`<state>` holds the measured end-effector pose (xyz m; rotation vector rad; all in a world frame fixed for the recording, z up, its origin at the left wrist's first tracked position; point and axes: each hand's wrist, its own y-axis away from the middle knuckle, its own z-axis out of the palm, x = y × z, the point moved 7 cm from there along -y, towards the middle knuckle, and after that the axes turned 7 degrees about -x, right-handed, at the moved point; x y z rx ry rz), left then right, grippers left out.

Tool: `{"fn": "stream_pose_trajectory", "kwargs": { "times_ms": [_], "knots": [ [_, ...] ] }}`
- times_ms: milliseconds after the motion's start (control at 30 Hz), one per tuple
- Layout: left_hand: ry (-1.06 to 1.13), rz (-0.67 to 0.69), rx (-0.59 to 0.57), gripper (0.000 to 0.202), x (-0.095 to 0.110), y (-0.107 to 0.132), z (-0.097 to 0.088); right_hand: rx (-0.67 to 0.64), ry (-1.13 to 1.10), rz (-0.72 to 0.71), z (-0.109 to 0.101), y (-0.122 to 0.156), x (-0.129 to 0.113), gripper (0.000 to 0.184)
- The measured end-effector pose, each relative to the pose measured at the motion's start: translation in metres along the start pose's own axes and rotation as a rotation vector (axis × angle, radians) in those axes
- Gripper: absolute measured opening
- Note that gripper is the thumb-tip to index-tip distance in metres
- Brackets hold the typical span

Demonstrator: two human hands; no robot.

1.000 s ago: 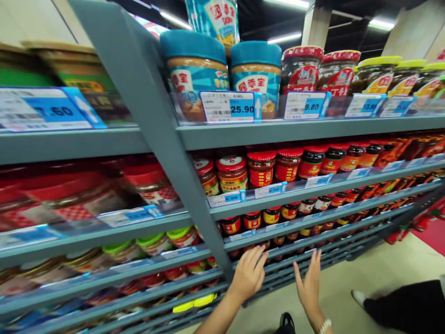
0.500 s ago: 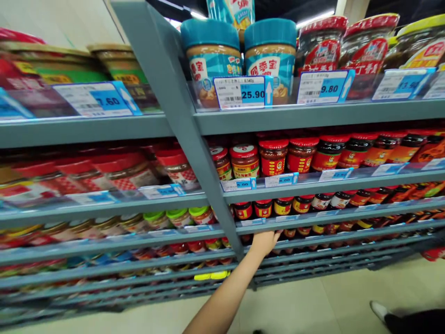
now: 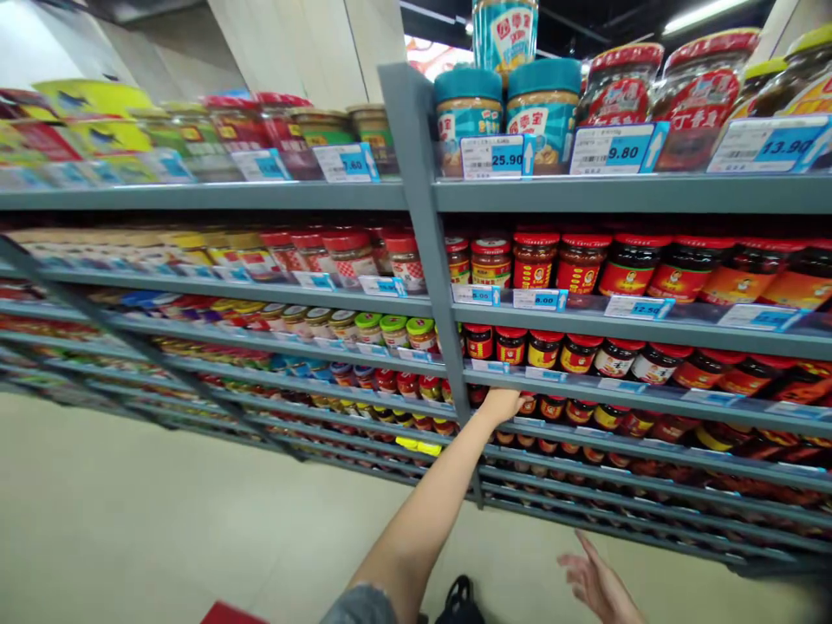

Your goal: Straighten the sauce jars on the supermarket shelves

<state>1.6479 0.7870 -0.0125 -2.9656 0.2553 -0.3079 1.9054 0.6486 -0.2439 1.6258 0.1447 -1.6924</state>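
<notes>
My left hand [image 3: 502, 405] reaches into a lower shelf just right of the grey upright [image 3: 425, 182]. The shelf edge hides its fingers, so whether they grip a jar is not visible. Beside its thumb stand small red-lidded sauce jars [image 3: 552, 407] in a row. Directly above the hand, more red-lidded jars [image 3: 510, 347] line the shelf. My right hand [image 3: 594, 579] hangs low in front of the shelves at the bottom right, its fingers apart and holding nothing.
Peanut butter jars [image 3: 469, 117] with blue lids and larger red-lidded jars [image 3: 624, 87] fill the top shelf. Price tags [image 3: 497, 157] run along the edges. A yellow tag [image 3: 418, 446] sticks out low down. A black shoe [image 3: 459, 598] and a red object [image 3: 230, 614] show at the bottom.
The view has shifted left and back, showing more shelving and floor. My right hand has come into view. The left hand stays at the same shelf. A white shoe and dark leg have left view.
</notes>
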Motion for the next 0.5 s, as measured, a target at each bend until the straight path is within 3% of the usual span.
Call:
{"fn": "stream_pose_trajectory", "kwargs": {
  "times_ms": [67,133,167,233,267,300,400,500],
  "knots": [
    [0.011,-0.006,-0.028,0.044,-0.001,-0.001,0.001,-0.386,-0.093,0.087,0.045,-0.009,-0.049,0.095],
    [0.018,-0.004,-0.048,0.045,-0.001,-0.003,0.001,-0.538,0.084,-0.029,0.064,-0.015,-0.121,0.096],
    [0.018,-0.003,-0.051,0.045,-0.001,-0.003,0.001,-0.412,0.107,-0.126,0.055,-0.021,-0.156,0.096],
    [0.005,0.002,-0.050,0.047,-0.001,-0.004,0.000,0.078,0.082,-0.297,0.007,-0.022,-0.201,0.097],
    [-0.006,0.006,-0.050,0.047,0.000,-0.003,-0.001,0.297,0.152,-0.254,-0.017,-0.018,-0.202,0.098],
    [-0.018,0.013,-0.049,0.047,0.001,-0.002,-0.001,0.397,0.271,-0.125,-0.033,-0.015,-0.189,0.097],
    [-0.063,0.023,-0.034,0.044,0.009,0.004,-0.003,0.311,0.351,0.154,-0.038,-0.002,-0.111,0.080],
    [-0.110,0.022,0.003,0.043,0.027,0.008,0.000,0.145,0.388,0.447,-0.009,0.025,-0.024,0.057]
  ]
}}
